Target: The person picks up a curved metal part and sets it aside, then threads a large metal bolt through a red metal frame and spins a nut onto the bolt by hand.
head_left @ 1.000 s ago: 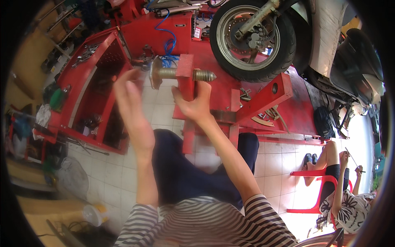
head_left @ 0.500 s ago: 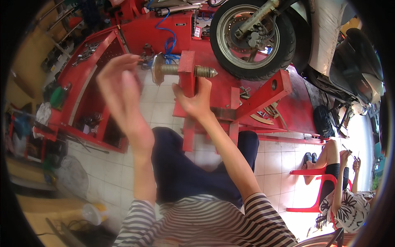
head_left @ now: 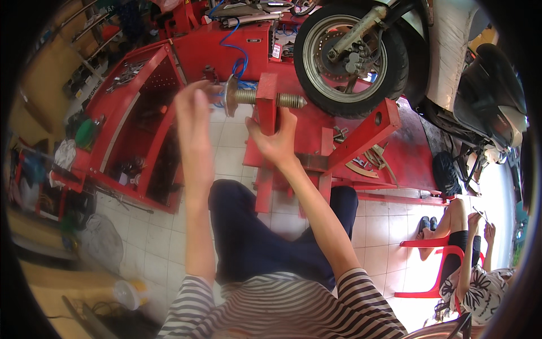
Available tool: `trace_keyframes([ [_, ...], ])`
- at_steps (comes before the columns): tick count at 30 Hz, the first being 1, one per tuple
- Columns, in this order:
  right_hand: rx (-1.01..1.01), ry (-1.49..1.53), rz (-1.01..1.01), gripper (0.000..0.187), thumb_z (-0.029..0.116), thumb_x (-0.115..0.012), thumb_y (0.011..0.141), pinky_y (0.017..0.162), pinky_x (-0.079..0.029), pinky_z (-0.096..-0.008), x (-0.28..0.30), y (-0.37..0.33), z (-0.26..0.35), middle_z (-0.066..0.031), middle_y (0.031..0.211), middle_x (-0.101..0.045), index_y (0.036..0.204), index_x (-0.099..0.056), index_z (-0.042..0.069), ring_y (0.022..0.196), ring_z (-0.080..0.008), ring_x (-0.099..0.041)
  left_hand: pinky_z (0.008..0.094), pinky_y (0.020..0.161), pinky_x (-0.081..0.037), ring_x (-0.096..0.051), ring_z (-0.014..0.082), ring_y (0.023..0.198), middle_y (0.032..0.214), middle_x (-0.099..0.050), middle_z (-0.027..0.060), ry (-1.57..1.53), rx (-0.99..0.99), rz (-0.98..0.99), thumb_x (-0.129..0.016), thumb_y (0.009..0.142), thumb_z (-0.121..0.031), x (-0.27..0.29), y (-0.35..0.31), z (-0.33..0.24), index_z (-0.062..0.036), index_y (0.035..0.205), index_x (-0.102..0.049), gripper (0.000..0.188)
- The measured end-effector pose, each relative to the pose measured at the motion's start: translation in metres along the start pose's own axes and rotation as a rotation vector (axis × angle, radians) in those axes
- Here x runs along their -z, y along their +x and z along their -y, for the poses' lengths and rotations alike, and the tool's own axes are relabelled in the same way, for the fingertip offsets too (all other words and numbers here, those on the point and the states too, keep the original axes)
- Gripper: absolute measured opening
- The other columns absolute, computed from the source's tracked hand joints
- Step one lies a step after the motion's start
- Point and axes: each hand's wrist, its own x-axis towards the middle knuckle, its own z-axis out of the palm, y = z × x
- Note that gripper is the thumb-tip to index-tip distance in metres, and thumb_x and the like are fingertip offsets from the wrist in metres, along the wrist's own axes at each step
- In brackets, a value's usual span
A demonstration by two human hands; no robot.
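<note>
A thick threaded screw (head_left: 291, 100) runs sideways through a red metal upright (head_left: 267, 87), its pointed tip facing right. At its left end sits a round worn metal disc (head_left: 230, 97). My left hand (head_left: 195, 110), smeared by motion, is raised just left of the disc with its fingers stretched out. It holds nothing I can see; whether the fingertips touch the disc I cannot tell. My right hand (head_left: 275, 138) grips the lower part of the upright below the screw, the thumb on its left side. A slanted red bar (head_left: 364, 133) with a hole rises to the right.
A motorcycle front wheel (head_left: 350, 62) stands on the red platform (head_left: 409, 155). Loose metal parts (head_left: 367, 161) lie on it. At left is a red tool cabinet (head_left: 127, 127). A blue hose (head_left: 244, 53) hangs behind. Another person (head_left: 471, 248) sits on a red chair at lower right.
My left hand has swung to the right, nearer the disc. My right hand keeps its grip on the upright. The whole view has shifted slightly.
</note>
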Motion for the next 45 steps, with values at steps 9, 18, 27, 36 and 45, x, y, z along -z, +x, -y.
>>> trace_keyframes([
  [9, 0.007, 0.015, 0.012, 0.025, 0.0, -0.07, 0.073, 0.062, -0.045, -0.0276, 0.003, -0.007, 0.013, -0.0022, 0.076, -0.056, 0.093, -0.056, 0.0, 0.069, -0.0099, -0.052, 0.0393, 0.101, -0.035, -0.054, 0.0274, 0.11, 0.113, -0.06, 0.0203, -0.519, -0.285, 0.243, -0.025, 0.104, -0.038, 0.0, 0.008, -0.006, 0.0007, 0.135, -0.034, 0.051],
  [18, -0.029, 0.015, 0.013, 0.016, -0.002, -0.069, 0.074, 0.058, -0.044, -0.0264, -0.001, -0.003, 0.005, 0.0002, 0.069, -0.055, 0.085, -0.057, -0.001, 0.064, -0.0073, -0.051, 0.0291, 0.089, -0.042, -0.056, 0.0131, 0.098, 0.107, -0.064, 0.0075, -0.036, 0.163, 0.1, -0.04, 0.103, -0.03, 0.002, -0.009, 0.002, 0.0016, 0.115, -0.058, 0.038],
  [27, -0.057, 0.052, 0.038, 0.016, -0.002, -0.069, 0.075, 0.054, -0.038, -0.0244, 0.0, -0.003, 0.011, 0.0028, 0.065, -0.05, 0.08, -0.054, 0.001, 0.061, -0.0055, -0.045, 0.0318, 0.099, -0.039, -0.057, 0.0176, 0.109, 0.122, -0.062, 0.014, -0.347, -0.094, 0.168, -0.039, 0.099, -0.021, -0.003, -0.002, 0.002, 0.0046, 0.125, -0.054, 0.039],
  [36, -0.013, 0.021, 0.037, 0.018, -0.001, -0.069, 0.072, 0.058, -0.042, -0.0253, -0.001, -0.005, 0.003, -0.0005, 0.071, -0.054, 0.085, -0.057, 0.0, 0.065, -0.0064, -0.049, 0.0348, 0.087, -0.046, -0.058, 0.0228, 0.102, 0.11, -0.063, 0.0148, -0.416, -0.172, 0.078, -0.036, 0.103, -0.032, 0.018, -0.013, 0.001, 0.0011, 0.131, -0.045, 0.044],
  [45, 0.031, 0.058, 0.04, 0.022, -0.001, -0.068, 0.073, 0.058, -0.046, -0.0271, 0.001, -0.004, 0.007, -0.0025, 0.073, -0.057, 0.089, -0.054, 0.0, 0.066, -0.0086, -0.054, 0.039, 0.099, -0.038, -0.055, 0.0267, 0.111, 0.114, -0.059, 0.0163, -0.695, -0.606, 0.433, -0.038, 0.1, -0.035, 0.009, 0.006, -0.011, 0.0022, 0.137, -0.036, 0.052],
])
